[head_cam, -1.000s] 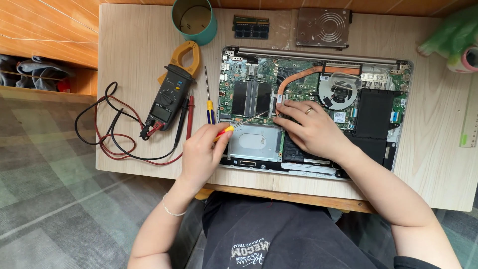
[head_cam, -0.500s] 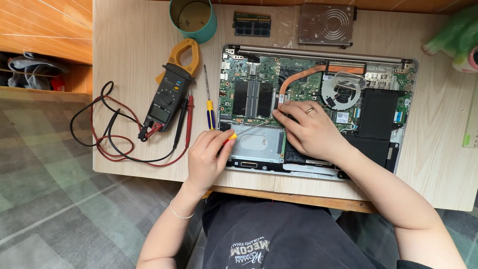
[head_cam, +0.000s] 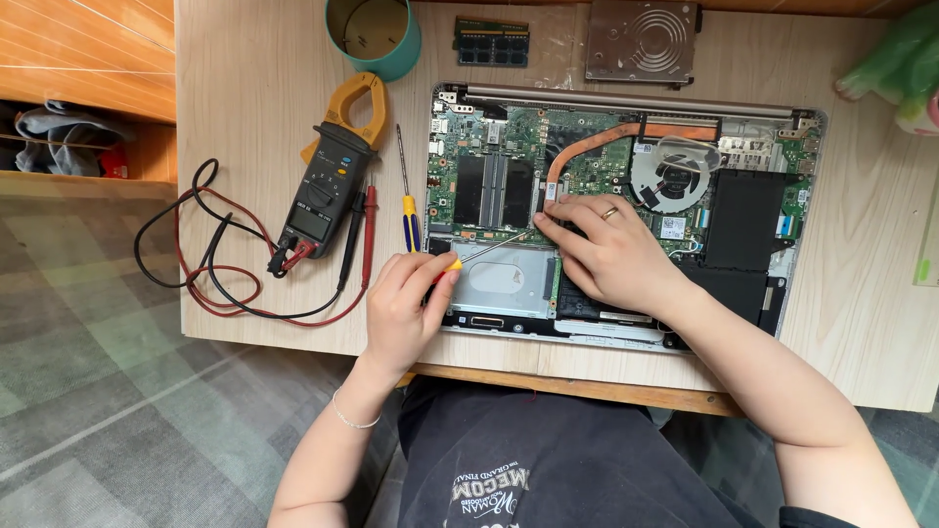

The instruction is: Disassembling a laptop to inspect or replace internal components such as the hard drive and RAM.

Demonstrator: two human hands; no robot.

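An opened laptop [head_cam: 743, 220] lies on the wooden table, its green circuit board, copper heat pipe, fan and black battery exposed. My left hand [head_cam: 406, 308] grips a small screwdriver [head_cam: 489, 242] with a yellow and red handle; its thin shaft reaches right across the silver drive bay [head_cam: 509, 279] toward my right fingertips. My right hand [head_cam: 606, 254], with a ring on one finger, rests flat on the laptop's middle, fingertips pressing near the board's lower edge by the shaft's tip.
A yellow and black clamp meter [head_cam: 328, 181] with red and black leads lies left of the laptop. A second screwdriver [head_cam: 407, 200] lies beside it. A teal cup [head_cam: 374, 34], a memory module [head_cam: 491, 41] and a bare hard drive [head_cam: 643, 39] sit at the table's far edge.
My left hand has shifted slightly and angled the screwdriver's tip toward my right fingers. My right hand stays on the laptop. The camera view has drifted a little.
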